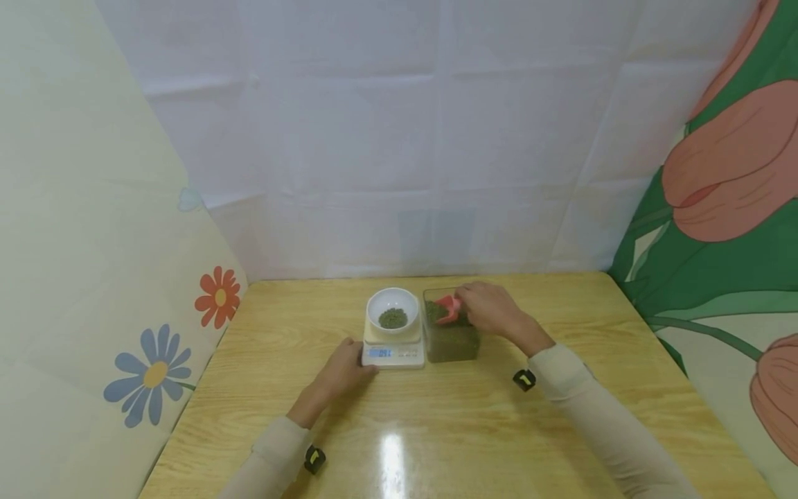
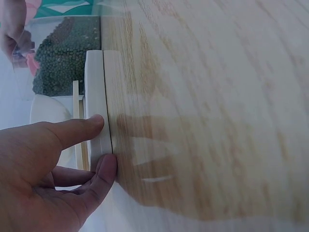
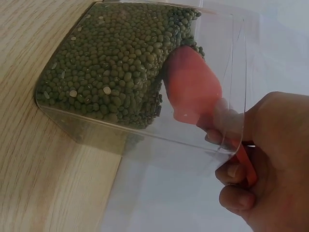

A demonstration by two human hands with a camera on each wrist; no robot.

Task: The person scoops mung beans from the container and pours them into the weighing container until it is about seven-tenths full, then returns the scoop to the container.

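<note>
My right hand (image 1: 489, 305) grips the handle of a red scoop (image 3: 193, 87), its fingers curled round it. The scoop's head is inside a clear plastic container (image 1: 453, 346), touching the green mung beans (image 3: 111, 63). To the left stands a white digital kitchen scale (image 1: 408, 355) with a lit display whose digits are hard to read. A white bowl (image 1: 374, 305) sits on the scale with a small heap of mung beans (image 1: 393, 319) in it. My left hand (image 1: 343, 369) holds the scale's front left corner between thumb and fingers.
The wooden table (image 1: 436, 430) ends at a white cloth backdrop (image 1: 349, 138). Flower-printed sheets (image 1: 149, 242) stand on both sides. A black wrist device (image 1: 524, 379) shows by the right sleeve, another (image 1: 314, 459) by the left.
</note>
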